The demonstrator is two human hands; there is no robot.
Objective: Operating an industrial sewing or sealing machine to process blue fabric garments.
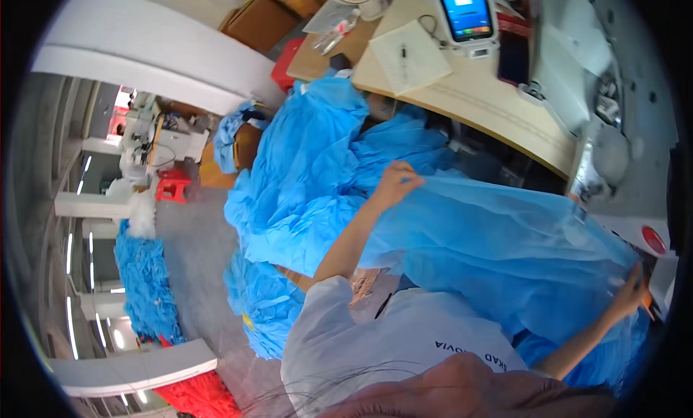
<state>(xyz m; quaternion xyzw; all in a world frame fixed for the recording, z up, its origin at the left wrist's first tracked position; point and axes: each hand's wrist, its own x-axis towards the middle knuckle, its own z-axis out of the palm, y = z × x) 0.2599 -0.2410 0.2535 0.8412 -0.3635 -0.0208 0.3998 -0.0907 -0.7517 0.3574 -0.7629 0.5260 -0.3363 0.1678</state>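
Observation:
A thin, see-through blue fabric sheet point(498, 216) is stretched across in front of me. My left hand point(397, 185) pinches its upper left edge, thumb and fingers pressed together. At the far right my right hand point(632, 294) grips the other end, close to the sewing machine point(588, 162). The fabric's lower part hangs in folds over my lap. Left of my left hand rises a big heap of crumpled blue fabric point(299, 165), partly behind my forearm.
A cream worktable point(498, 107) holds a lit screen device point(465, 12), a paper with a pen point(409, 57) and a dark phone point(513, 55). A clear bottle point(336, 32) lies farther back. Across the floor stand a red stool point(173, 185), another blue pile point(150, 281) and a red pile point(198, 395).

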